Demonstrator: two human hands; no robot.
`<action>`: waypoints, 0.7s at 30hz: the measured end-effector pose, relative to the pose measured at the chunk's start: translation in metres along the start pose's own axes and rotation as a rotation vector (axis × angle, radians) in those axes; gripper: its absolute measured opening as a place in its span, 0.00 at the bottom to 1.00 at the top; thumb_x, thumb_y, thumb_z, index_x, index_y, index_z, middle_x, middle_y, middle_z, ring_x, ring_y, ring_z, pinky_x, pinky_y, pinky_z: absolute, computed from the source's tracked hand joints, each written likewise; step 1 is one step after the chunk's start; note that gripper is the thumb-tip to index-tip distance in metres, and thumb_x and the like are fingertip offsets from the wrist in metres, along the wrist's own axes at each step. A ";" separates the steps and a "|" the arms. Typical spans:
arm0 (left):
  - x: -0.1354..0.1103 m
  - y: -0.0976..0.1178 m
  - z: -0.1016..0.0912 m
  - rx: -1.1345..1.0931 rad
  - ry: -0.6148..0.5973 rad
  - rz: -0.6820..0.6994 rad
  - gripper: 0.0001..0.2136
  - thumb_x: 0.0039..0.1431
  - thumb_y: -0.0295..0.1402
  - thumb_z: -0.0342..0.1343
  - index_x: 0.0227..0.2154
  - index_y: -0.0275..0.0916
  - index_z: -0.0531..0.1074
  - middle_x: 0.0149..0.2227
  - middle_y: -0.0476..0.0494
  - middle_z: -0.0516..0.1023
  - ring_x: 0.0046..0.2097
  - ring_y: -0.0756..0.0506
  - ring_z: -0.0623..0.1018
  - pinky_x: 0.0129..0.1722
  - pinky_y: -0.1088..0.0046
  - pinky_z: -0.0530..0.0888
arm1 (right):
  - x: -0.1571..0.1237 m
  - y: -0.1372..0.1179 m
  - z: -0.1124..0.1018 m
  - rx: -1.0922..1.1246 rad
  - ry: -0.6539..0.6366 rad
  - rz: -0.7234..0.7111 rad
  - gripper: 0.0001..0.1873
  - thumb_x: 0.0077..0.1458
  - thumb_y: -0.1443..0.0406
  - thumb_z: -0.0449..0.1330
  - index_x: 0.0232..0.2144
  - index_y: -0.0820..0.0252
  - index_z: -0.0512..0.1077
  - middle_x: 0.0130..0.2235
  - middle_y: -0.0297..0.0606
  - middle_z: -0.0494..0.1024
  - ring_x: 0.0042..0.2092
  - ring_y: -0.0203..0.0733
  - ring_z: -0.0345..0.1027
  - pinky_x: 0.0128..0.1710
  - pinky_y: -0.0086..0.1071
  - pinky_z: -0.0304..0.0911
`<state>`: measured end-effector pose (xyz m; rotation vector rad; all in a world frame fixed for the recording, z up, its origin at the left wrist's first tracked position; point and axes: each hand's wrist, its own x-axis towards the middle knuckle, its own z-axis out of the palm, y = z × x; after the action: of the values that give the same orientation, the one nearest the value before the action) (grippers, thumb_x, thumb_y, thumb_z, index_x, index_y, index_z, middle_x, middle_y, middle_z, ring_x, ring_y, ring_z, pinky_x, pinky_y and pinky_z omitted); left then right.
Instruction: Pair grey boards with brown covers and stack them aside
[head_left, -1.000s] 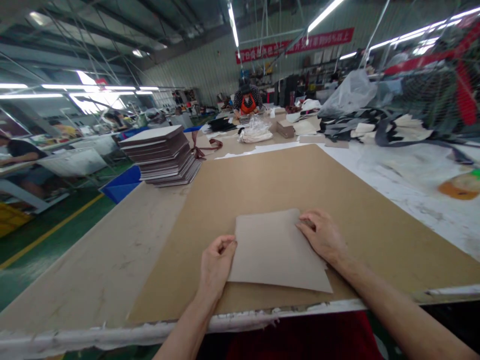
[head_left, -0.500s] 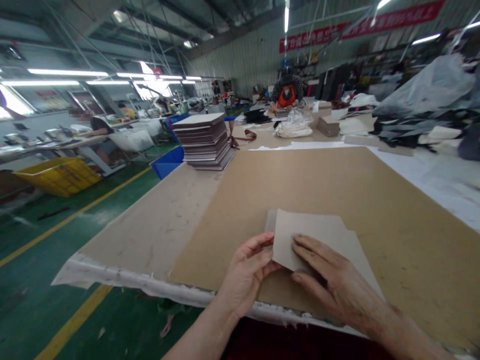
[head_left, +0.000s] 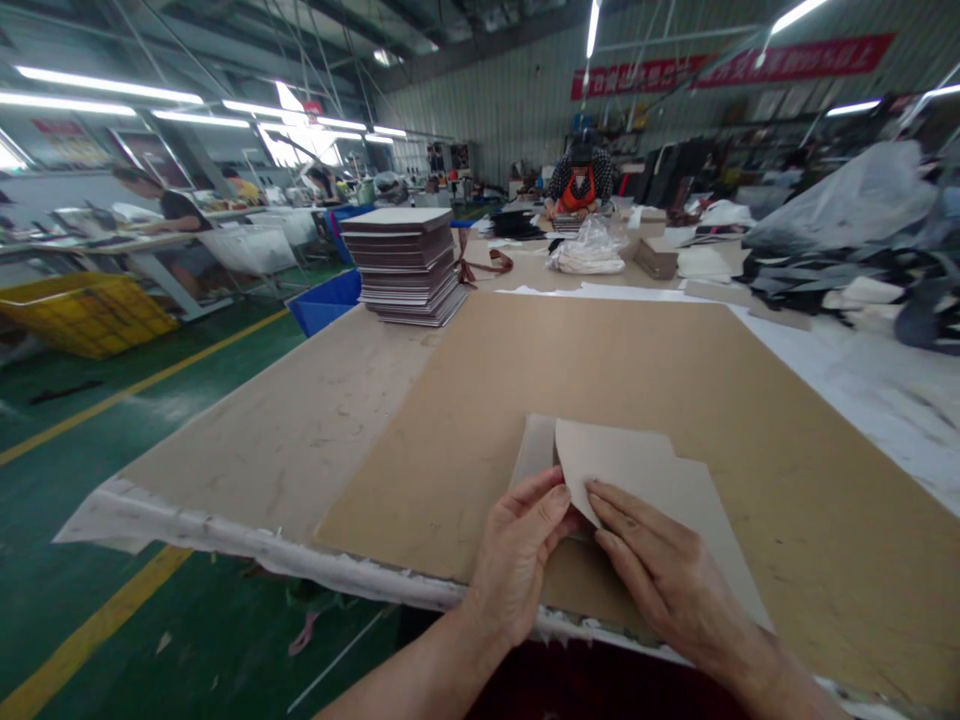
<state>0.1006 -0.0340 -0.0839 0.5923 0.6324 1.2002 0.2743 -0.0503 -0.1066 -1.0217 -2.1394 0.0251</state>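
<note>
My left hand [head_left: 529,545] pinches the left edge of a thin grey-beige board sheet [head_left: 622,455] between thumb and fingers. That edge is lifted and bent up a little. Under it, a second grey piece [head_left: 536,440] lies on the table and sticks out to the left. Across the near part of the top sheet rests my right hand [head_left: 667,565], its fingers stretched out and its thumb near the sheet's front edge. More board [head_left: 720,520] reaches out to the right beneath this hand. How many layers there are is hidden.
Brown board [head_left: 585,350] covers the tabletop. A tall stack of dark-edged boards [head_left: 405,270] stands at the far left, beside a brown strap [head_left: 480,265]. Farther back are a plastic bag [head_left: 589,250], scrap piles [head_left: 817,265] and a person in an orange apron [head_left: 577,185].
The top sheet's left edge has moved right and bent up, uncovering more of the piece below. My left hand went with it; my right thumb drew closer to its fingers.
</note>
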 end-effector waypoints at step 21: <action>0.000 -0.019 0.013 0.214 0.136 0.121 0.23 0.44 0.34 0.70 0.45 0.36 0.75 0.42 0.38 0.80 0.42 0.45 0.78 0.46 0.71 0.74 | -0.010 0.000 0.007 0.040 0.104 -0.052 0.25 0.63 0.76 0.51 0.61 0.63 0.60 0.57 0.47 0.67 0.58 0.47 0.62 0.56 0.41 0.66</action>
<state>0.1224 -0.0402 -0.0887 0.7418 0.8572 1.3031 0.2736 -0.0551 -0.1181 -0.9243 -2.0613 -0.0096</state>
